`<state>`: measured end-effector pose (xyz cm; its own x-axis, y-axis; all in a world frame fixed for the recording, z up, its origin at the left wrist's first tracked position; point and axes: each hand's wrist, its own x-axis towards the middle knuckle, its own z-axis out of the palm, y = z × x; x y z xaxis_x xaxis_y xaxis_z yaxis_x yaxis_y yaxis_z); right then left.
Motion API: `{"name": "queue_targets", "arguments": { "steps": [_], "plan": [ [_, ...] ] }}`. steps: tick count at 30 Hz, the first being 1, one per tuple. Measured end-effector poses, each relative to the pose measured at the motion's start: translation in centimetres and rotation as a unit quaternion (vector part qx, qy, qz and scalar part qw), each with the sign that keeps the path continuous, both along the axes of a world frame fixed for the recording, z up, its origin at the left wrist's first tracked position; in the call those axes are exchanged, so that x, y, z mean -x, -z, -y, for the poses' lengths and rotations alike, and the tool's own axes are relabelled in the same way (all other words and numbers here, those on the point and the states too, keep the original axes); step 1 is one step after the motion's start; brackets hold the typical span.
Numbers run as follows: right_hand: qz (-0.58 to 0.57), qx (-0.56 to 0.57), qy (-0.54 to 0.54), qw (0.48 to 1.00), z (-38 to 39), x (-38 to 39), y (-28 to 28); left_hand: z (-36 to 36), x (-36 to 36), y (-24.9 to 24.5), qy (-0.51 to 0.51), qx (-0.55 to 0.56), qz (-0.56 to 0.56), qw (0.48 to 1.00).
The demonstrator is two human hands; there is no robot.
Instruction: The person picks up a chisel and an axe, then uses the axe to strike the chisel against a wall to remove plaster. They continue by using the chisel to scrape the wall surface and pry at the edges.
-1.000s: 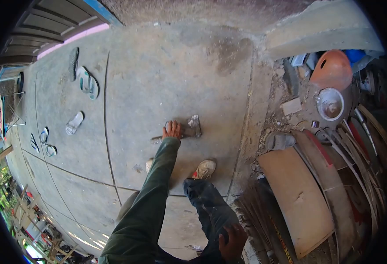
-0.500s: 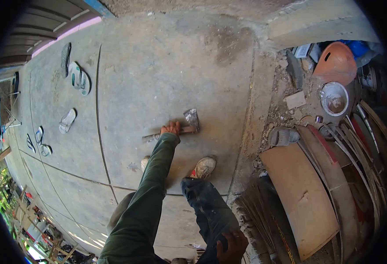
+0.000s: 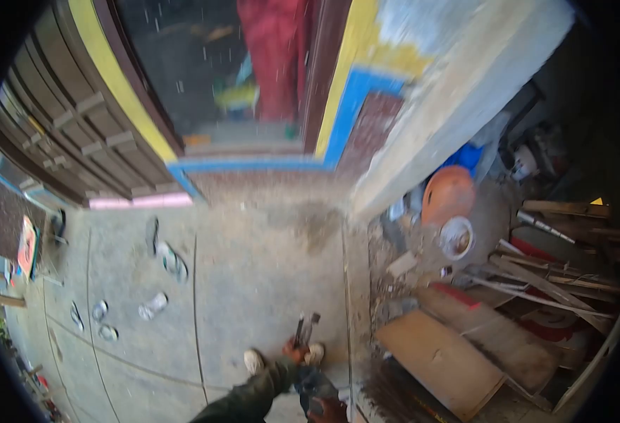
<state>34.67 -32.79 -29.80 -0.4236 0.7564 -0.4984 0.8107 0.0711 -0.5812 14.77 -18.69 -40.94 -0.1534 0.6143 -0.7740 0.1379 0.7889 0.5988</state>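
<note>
My left hand (image 3: 295, 350), at the end of a green sleeve, is closed around a hatchet (image 3: 311, 324) with a short handle and a broad, pale-stained head. The tool is held up in front of my shoes, its head pointing away from me. Low in the view, my right hand (image 3: 329, 410) rests by my right leg, partly cut off by the bottom edge. Its fingers are too dark and blurred to make out. My pale shoes (image 3: 254, 361) stand on the concrete floor (image 3: 267, 282).
Several sandals (image 3: 172, 262) lie on the left. On the right are a board (image 3: 440, 363), stacked wood strips (image 3: 556, 282), a white bucket (image 3: 457, 237), an orange plastic piece (image 3: 449, 195) and rubble. A doorway with a blue sill (image 3: 253, 164) and a brown door (image 3: 77, 120) stand ahead.
The view has tilted up, bringing the doorway and wall into sight. My left hand has lifted the hatchet off the floor and drawn it back near my shoes.
</note>
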Motion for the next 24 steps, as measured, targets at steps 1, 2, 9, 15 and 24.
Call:
{"name": "queue_targets", "arguments": {
  "steps": [1, 2, 9, 15, 24],
  "plan": [
    [-0.109, 0.02, 0.033, 0.993, -0.3, 0.6, -0.3, -0.9, -0.4, -7.5, -0.059, -0.062, 0.032, 0.996],
    [-0.216, 0.04, 0.107, 0.97, 0.5, 1.2, 0.8, -0.9, -1.3, -9.5, -0.123, -0.095, 0.102, 0.983],
    [-0.476, 0.277, 0.188, 0.813, -14.6, 1.3, -20.0, -8.5, -3.8, -32.2, -0.168, -0.266, 0.164, 0.935],
    [-0.626, 0.394, 0.095, 0.667, -22.3, -0.5, -20.7, -14.0, -5.4, -39.0, -0.093, -0.359, 0.204, 0.906],
    [-0.56, 0.2, 0.312, 0.741, -27.2, 2.4, -34.6, -24.4, -1.5, -44.9, 0.116, -0.511, 0.032, 0.851]
  ]
}}
